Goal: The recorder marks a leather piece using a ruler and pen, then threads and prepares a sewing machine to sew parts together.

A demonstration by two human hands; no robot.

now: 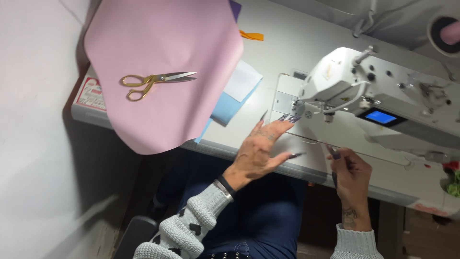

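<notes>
My left hand [258, 148] lies flat on the white table [282, 52] with fingers spread, its long nails reaching toward the needle area of the white sewing machine [383, 96]. My right hand [352, 175] is at the table's front edge, fingers pinched on a thin thread [309, 139] that stretches from it toward the left hand. What else the right hand holds is unclear. The machine's small blue screen [380, 116] is lit.
A large pink sheet of fabric [163, 52] hangs over the table's left end, with gold-handled scissors [153, 81] lying on it. Light blue and white pieces [237, 93] peek out beside it. A pink thread spool [449, 32] sits at the far right.
</notes>
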